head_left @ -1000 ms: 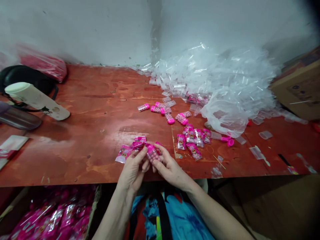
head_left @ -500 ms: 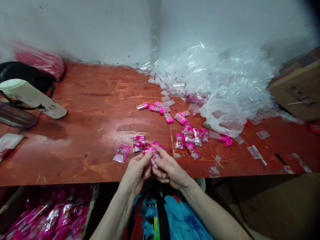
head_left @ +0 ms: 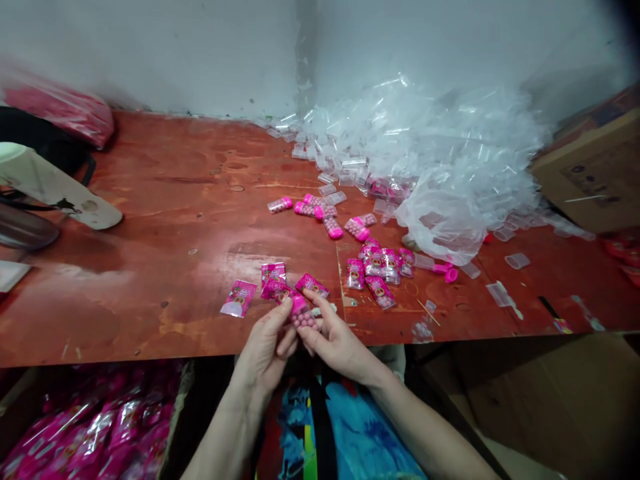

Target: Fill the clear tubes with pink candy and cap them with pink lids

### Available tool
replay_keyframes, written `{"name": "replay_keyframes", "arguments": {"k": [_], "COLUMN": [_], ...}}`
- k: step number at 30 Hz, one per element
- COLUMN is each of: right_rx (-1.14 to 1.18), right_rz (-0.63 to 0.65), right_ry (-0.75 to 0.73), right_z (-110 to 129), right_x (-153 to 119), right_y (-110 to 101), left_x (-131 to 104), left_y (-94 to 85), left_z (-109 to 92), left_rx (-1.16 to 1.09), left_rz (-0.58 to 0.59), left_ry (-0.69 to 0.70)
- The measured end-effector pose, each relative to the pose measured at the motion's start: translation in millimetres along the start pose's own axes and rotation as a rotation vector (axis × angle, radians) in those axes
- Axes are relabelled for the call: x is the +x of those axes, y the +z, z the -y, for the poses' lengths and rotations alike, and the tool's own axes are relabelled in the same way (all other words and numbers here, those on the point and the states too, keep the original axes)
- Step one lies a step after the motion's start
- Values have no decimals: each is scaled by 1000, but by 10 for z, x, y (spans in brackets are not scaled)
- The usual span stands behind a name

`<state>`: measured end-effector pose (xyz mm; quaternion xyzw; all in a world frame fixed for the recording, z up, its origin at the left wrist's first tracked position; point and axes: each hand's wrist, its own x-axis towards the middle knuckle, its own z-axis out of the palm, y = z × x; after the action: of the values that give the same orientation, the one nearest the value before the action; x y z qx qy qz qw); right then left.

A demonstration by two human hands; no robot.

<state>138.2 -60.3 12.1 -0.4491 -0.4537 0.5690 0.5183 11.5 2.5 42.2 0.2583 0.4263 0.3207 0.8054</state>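
The small clear plastic bottle with a bright pink cap and pale pink balls inside (head_left: pixel 304 319) has just been turned into plainer view: half a second ago the fingers covered more of it, and now its cap points up and away to the left, its ball-filled body down towards the right hand (head_left: pixel 340 343). Both hands grip it together, just above the near part of the red-brown wooden table (head_left: pixel 165 267). The left hand (head_left: pixel 267 340) pinches at the cap end, thumb against it, while the right hand steadies the body and has let its forefinger straighten forward, close to a flat, shiny pink printed sachet (head_left: pixel 313 285) (whether it touches, I cannot tell).

The other flat pink sachets (head_left: pixel 239 298) just beyond the left hand lie much as they did, one apart from the rest. The filled pink packets with clear fronts (head_left: pixel 381 293) and the loose pink-capped bottles (head_left: pixel 333 229) to the right and beyond are likewise unmoved. As I judge it, then, the change is one of grip and angle only: the bottle remains between the hands, outside any sachet
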Motion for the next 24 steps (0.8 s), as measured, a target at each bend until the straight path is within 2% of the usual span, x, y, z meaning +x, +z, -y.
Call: {"name": "replay_keyframes", "arguments": {"k": [3, 5, 8, 10, 12, 15, 18, 21, 24], "right_rx": [394, 476, 248, -4, -93, 156, 355, 294, 223], "right_rz": [203, 245, 96, -42, -110, -5, 88, 39, 115], "right_ry": [158, 196, 87, 2, -29, 49, 122, 53, 63], "right_z": [-3, -19, -52, -76, -106, -159, -192, -182, -145], "right_x": [-18, -16, -13, -20, -33, -52, -68, -77, -87], "right_y": [-75, -97, -62, -13, 31, 60, 52, 17, -34], "left_x": [-24, -22, -2, 3, -13, -68, -104, -83, -32], "left_y": [-6, -3, 5, 26, 70, 149, 161, 73, -24], "left_z": [-36, -21, 50, 105, 153, 211, 244, 224, 165], "left_rx": [9, 42, 73, 73, 68, 71, 97, 106, 82], "left_rz": [55, 85, 90, 29, -61, -143, -126, -67, -26], "left_ry": [4, -8, -18, 11, 40, 49, 45, 24, -5]}}
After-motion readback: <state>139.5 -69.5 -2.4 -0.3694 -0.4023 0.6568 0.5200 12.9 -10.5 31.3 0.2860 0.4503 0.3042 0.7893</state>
